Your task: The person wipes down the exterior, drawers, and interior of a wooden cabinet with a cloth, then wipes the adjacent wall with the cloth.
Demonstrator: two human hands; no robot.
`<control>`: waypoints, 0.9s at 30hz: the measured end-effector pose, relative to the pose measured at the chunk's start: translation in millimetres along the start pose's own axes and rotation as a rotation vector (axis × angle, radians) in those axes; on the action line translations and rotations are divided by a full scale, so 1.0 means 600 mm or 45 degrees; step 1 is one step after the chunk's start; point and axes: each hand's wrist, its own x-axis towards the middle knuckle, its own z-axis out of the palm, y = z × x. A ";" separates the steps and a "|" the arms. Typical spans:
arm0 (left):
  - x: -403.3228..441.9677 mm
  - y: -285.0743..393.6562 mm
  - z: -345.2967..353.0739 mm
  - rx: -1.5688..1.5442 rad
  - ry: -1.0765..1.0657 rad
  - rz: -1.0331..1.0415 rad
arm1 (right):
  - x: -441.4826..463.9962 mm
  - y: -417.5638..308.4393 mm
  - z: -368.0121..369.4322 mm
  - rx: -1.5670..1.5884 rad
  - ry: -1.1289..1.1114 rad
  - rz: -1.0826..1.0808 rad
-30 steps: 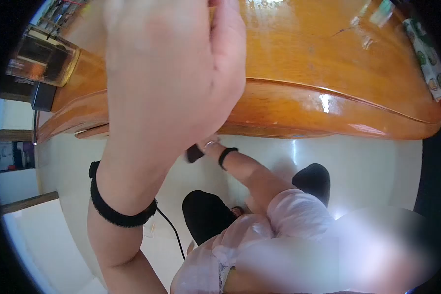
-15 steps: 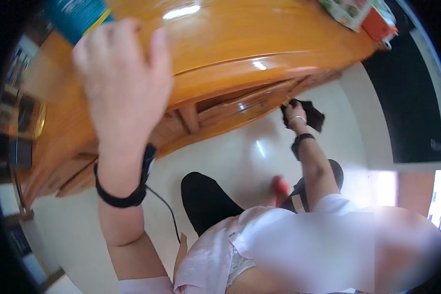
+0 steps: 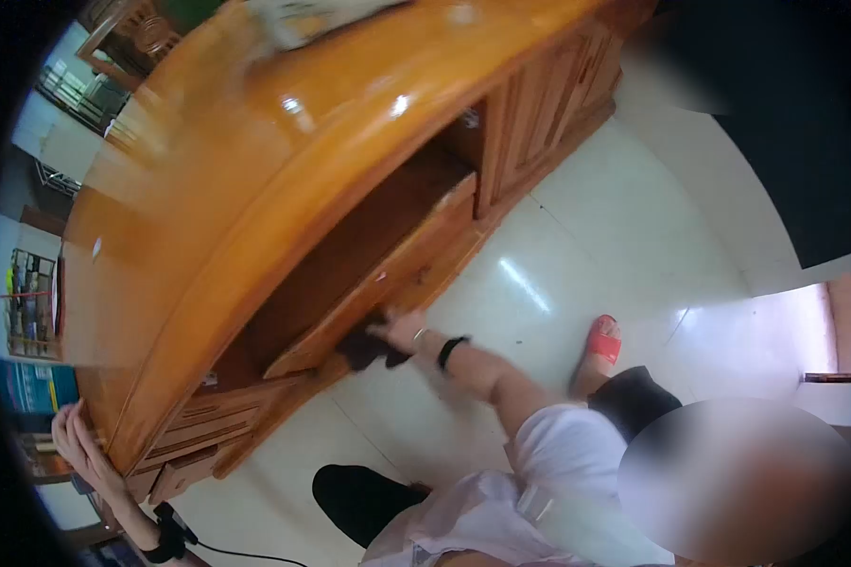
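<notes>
My right hand (image 3: 405, 331) is closed on a dark brown cloth (image 3: 367, 348), held low against the front of the wooden cabinet (image 3: 331, 170), just below its open recess. A black strap and a pale bracelet circle that wrist. At the far left, my left hand (image 3: 83, 442) has its fingers stretched out beside the cabinet's end. Just above those fingertips is a teal box-like item (image 3: 38, 387); whether they touch it I cannot tell. A black strap with a cable sits on my left wrist.
Pale glossy floor tiles (image 3: 501, 293) lie in front of the cabinet. A foot in a red slipper (image 3: 603, 342) stands on them. A blurred pale item (image 3: 321, 19) lies on the cabinet top. A dark panel (image 3: 766, 142) is at the right. Shelving (image 3: 33, 293) shows at far left.
The view has turned. The cloth in my right hand has moved left along the cabinet front. My left hand has gone from above the cabinet top to beside its left end.
</notes>
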 end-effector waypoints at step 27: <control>0.318 0.609 -0.003 0.132 -0.178 0.049 | -0.078 0.322 -0.488 0.312 0.866 -0.517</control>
